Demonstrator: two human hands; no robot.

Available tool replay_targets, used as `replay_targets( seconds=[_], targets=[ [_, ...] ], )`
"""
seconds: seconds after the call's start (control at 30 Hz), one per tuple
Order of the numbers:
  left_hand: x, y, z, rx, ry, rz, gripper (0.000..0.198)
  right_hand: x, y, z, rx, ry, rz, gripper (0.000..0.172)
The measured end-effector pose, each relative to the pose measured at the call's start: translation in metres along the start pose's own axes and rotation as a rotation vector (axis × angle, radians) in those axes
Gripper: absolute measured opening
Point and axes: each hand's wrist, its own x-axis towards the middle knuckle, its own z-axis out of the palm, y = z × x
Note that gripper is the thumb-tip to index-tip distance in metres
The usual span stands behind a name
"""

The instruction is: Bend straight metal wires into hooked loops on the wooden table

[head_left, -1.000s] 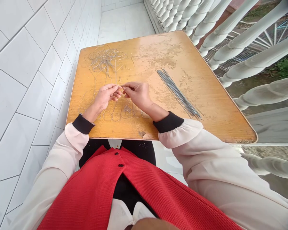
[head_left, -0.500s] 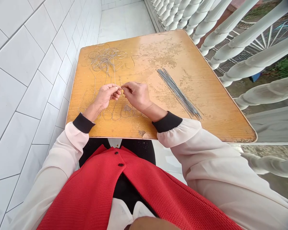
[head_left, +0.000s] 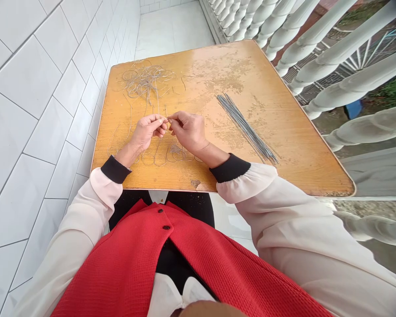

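Above the near left part of the wooden table (head_left: 284, 171), my left hand (head_left: 149, 131) pinches a thin wire (head_left: 156, 90) between thumb and forefinger. My right hand (head_left: 189, 130) is closed in a pinch right beside it, fingertips almost meeting, on the same wire as far as I can see. The wire's end is hidden in the fingers. Beneath and around both hands lie looped wires (head_left: 155, 160). Further back is a loose tangle of thin wire (head_left: 145, 81). To the right of my hands rests a bundle of straight grey wires (head_left: 247, 130).
A white tiled wall (head_left: 26, 97) runs close along the left. White balusters (head_left: 346, 92) line the right side, just past the table edge. A small dark wire clump (head_left: 175, 149) lies near my right wrist. The table's front edge is close to my lap.
Both hands stay in nearly the same place, pinching the wire. My right fingers have shifted very slightly; the wires on the table look unchanged.
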Motion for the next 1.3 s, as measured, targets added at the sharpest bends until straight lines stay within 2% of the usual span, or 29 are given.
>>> replay_targets(
  seconds=[0.13,0.23,0.4,0.57,0.87,1.17,1.3],
  targets=[
    [0.004,-0.003,-0.003,0.014,0.013,0.002,0.024,0.003,-0.001,0.001,0.053,0.006,0.044,0.002],
    [0.007,-0.006,-0.007,0.030,0.031,-0.005,0.022,0.005,-0.001,0.002,0.138,-0.007,0.087,0.012],
    [0.009,-0.007,-0.011,0.038,0.035,-0.014,0.019,0.008,0.000,0.003,0.240,-0.050,0.159,0.010],
    [0.008,-0.004,-0.008,0.089,0.068,-0.031,0.018,0.011,0.003,0.002,0.141,-0.005,0.171,0.016],
    [0.011,-0.005,-0.005,0.198,0.080,0.011,0.019,0.011,0.009,-0.001,-0.139,-0.044,0.008,0.020],
    [0.003,-0.002,-0.008,0.076,0.046,-0.009,0.027,0.012,0.009,0.002,0.015,-0.067,0.124,0.017],
    [0.004,-0.001,-0.008,0.075,0.039,-0.021,0.024,0.008,0.003,0.003,-0.028,-0.098,0.096,0.019]
  ],
)
